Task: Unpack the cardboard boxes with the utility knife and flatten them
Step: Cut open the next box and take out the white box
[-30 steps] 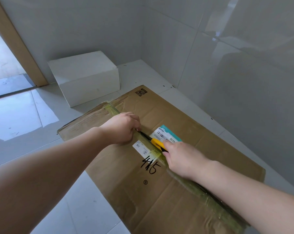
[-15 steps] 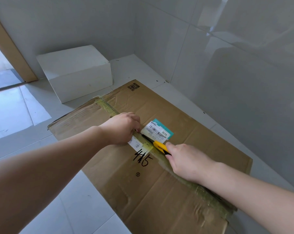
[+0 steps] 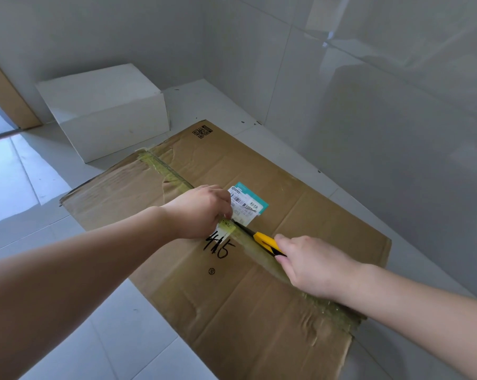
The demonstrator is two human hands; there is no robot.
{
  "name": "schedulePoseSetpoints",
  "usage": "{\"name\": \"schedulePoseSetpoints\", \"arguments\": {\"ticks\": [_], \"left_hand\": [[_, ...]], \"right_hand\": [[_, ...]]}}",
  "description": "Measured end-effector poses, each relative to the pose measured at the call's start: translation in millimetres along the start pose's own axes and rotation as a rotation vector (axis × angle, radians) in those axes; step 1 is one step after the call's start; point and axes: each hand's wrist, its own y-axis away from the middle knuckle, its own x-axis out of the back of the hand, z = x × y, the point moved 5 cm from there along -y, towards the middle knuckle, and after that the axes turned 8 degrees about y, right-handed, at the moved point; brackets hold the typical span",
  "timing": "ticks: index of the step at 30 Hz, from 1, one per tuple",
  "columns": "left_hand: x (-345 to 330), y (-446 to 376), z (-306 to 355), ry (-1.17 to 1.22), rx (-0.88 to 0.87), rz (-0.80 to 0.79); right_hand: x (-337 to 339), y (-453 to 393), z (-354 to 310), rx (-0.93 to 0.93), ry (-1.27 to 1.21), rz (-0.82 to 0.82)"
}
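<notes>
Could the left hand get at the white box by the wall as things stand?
Probably yes. The left hand rests on the brown box and grips no tool, and bare cardboard and floor lie between it and the white box. It might take a lean forward.

You are kneeling over the cardboard box [image 3: 259, 297], with the white box [image 3: 105, 111] sitting behind it to the left.

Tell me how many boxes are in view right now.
2: a brown cardboard box under both hands, taped seam up, and a white box behind it by the far wall. Others may sit outside the frame.
</notes>
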Motion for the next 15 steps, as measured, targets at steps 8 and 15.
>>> {"name": "schedulePoseSetpoints", "arguments": {"ticks": [8, 15], "left_hand": [[-10, -5, 19, -0.012, -0.063, -0.031], [-22, -10, 27, -0.006, -0.068, -0.057]], "right_hand": [[-9, 19, 10, 0.016, 0.011, 0.004], [-16, 34, 19, 0.021, 0.016, -0.014]]}}
